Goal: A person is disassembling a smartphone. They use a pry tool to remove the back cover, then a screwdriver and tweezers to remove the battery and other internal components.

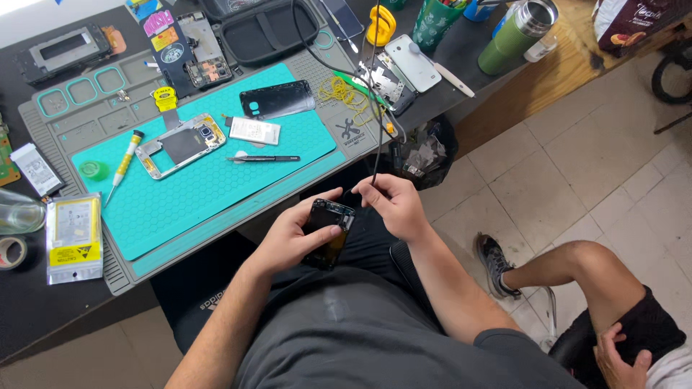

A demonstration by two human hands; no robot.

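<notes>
Left hand [292, 234] clamps opened phone [329, 232] steady over lap; right hand [396, 205] pinches black cable [376, 140] taut above it.

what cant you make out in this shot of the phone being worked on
All in the head view:
- Phone: its lower half is covered by the left hand.
- Cable: its tip is hidden in the right hand, so contact with the phone cannot be told.
- Tape roll: cut off by the left edge.
- Second person: cut off by the right and bottom edges.
</notes>
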